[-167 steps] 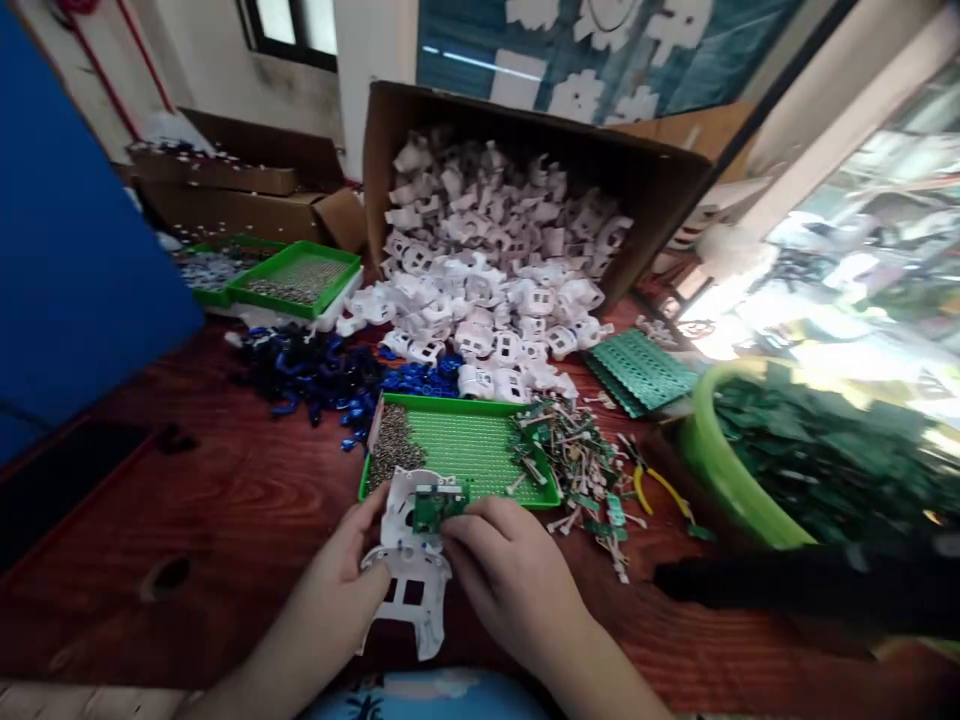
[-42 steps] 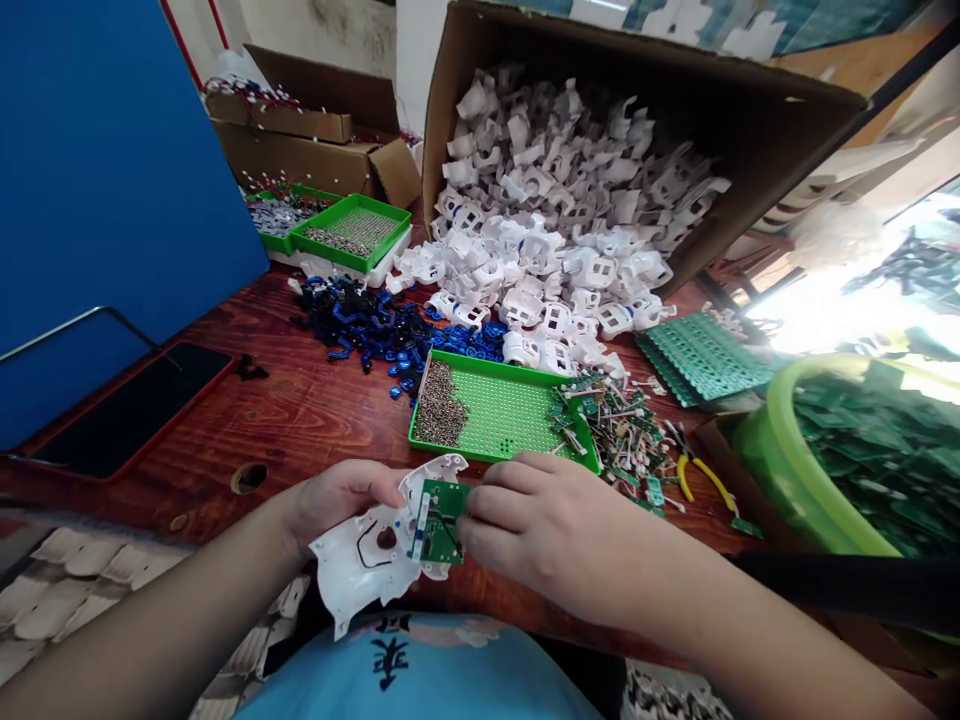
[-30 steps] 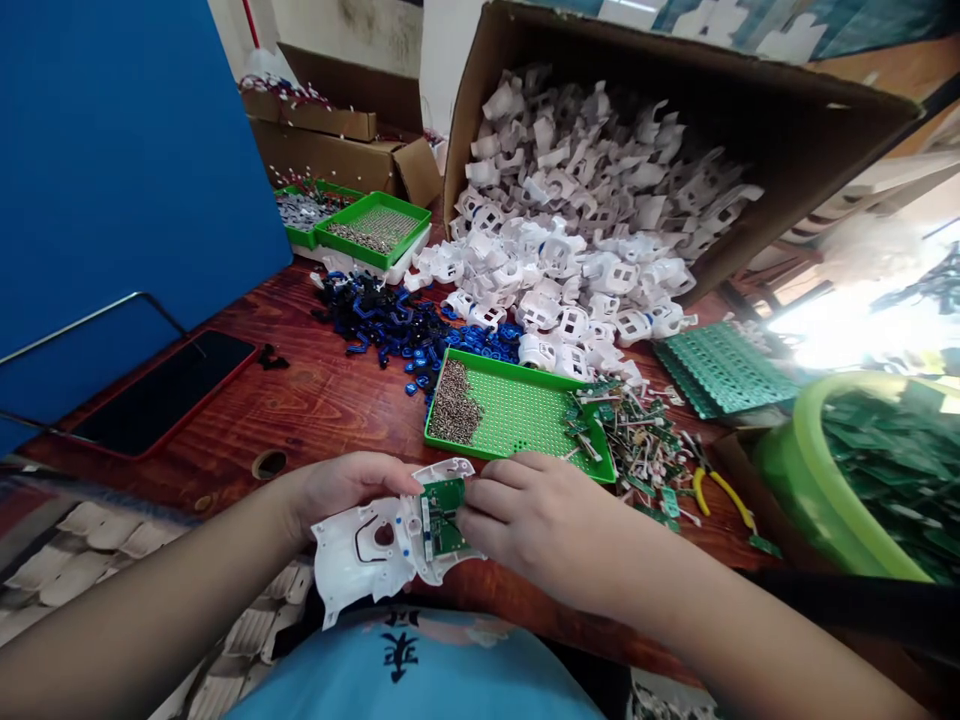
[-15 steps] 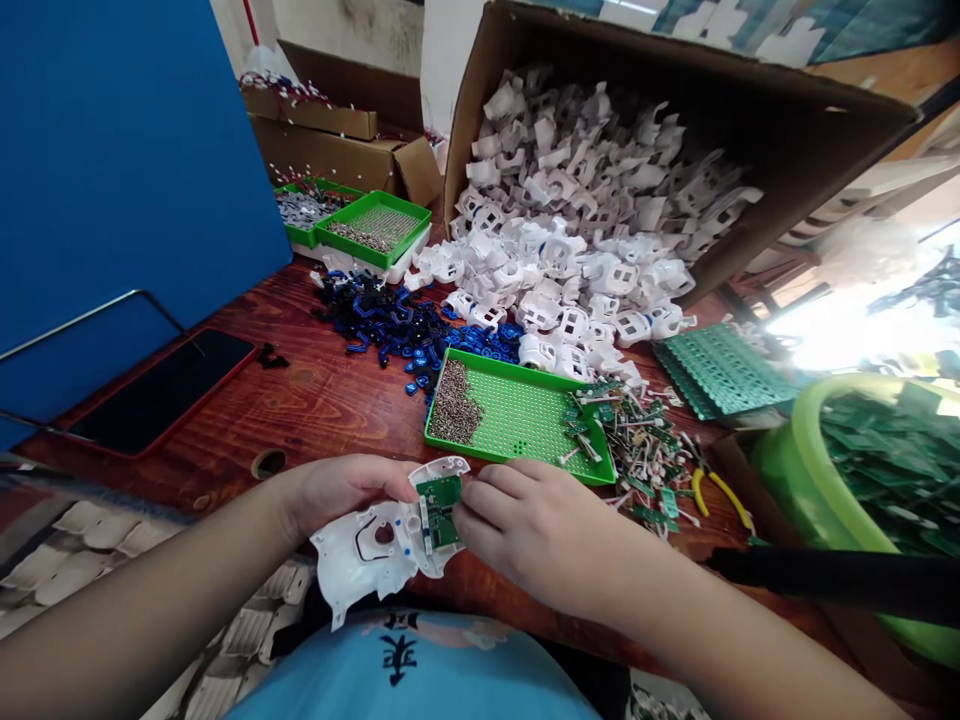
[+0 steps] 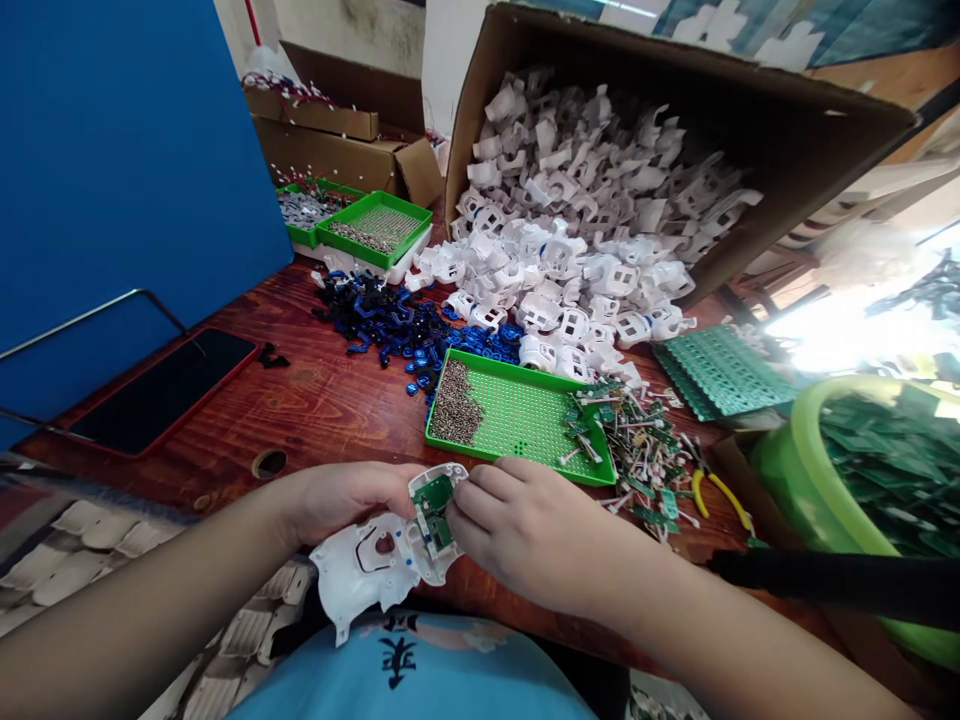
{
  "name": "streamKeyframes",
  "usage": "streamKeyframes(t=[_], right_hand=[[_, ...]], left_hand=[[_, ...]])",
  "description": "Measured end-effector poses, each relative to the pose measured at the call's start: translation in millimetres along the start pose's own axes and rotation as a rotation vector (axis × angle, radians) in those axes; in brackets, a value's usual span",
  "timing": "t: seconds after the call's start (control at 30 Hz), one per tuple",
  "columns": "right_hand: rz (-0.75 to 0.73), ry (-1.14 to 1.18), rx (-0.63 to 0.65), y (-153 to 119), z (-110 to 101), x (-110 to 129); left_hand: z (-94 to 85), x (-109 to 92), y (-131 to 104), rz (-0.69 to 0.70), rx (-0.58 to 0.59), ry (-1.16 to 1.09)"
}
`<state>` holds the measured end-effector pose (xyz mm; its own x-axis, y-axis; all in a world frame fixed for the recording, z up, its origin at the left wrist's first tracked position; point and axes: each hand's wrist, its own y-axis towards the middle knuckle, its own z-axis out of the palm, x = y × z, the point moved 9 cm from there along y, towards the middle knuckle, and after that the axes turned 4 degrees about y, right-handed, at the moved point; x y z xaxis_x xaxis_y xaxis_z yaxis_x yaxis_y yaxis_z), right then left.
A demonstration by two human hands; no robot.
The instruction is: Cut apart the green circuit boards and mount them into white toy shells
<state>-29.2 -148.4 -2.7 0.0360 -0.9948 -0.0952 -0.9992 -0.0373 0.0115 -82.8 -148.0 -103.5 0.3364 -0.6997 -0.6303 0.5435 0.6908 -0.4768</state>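
Beyond both hands, the green tray's (image 5: 529, 377) near rim lies close; left hand (image 5: 352, 500) grips the white plastic shell (image 5: 365, 565), right hand (image 5: 525, 525) pinches at the circuit board (image 5: 433, 505).

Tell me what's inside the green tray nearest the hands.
The green tray holds small brownish pieces heaped at its left end and some green boards with pale leads at its right. Whatever lies beneath them is covered.

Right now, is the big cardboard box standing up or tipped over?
Tipped over: its opening faces the person, and white plastic parts spill out.
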Motion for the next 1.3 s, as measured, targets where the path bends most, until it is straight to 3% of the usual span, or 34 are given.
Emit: streamKeyframes(t=[0.17,0.37,0.47,0.53,0.6,0.67,0.73,0.83,1.03,1.3], right_hand=[[0.003,-0.023,0.005,0.0,4.6,0.7],[0.123,0.042,-0.050,0.7,4.3,-8.9],[0.341,0.240,-0.162,-11.7,1.6,-26.7],[0.580,0.474,-0.293,-29.1,6.3,-43.8],[0.821,0.795,-0.434,-48.9,23.4,-55.4],[0.954,1.160,-0.558,-58.7,46.8,-54.4],[0.959,1.479,-0.665,-55.8,63.5,-46.6],[0.951,1.709,-0.808,-50.2,73.0,-40.5],[1.042,1.834,-0.893,-53.0,79.8,-40.8],[1.058,1.821,-0.940,-60.7,79.2,-39.2]], left_hand=[[-1.8,-2.4,-1.0,0.010,-0.083,0.041],[-3.3,-10.6,1.4,0.144,-0.155,0.136],[-8.7,-11.8,-0.4,0.187,-0.211,0.246],[-13.2,-12.9,-3.3,0.209,-0.257,0.287],[-15.4,-16.3,-7.4,0.239,-0.306,0.322],[-13.3,-23.6,-12.5,0.308,-0.354,0.372],[-7.3,-29.4,-16.3,0.376,-0.382,0.398],[2.4,-26.0,-14.7,0.400,-0.381,0.347],[9.2,-13.3,-5.0,0.416,-0.420,0.289],[18.2,-15.7,-4.7,0.483,-0.447,0.326]])
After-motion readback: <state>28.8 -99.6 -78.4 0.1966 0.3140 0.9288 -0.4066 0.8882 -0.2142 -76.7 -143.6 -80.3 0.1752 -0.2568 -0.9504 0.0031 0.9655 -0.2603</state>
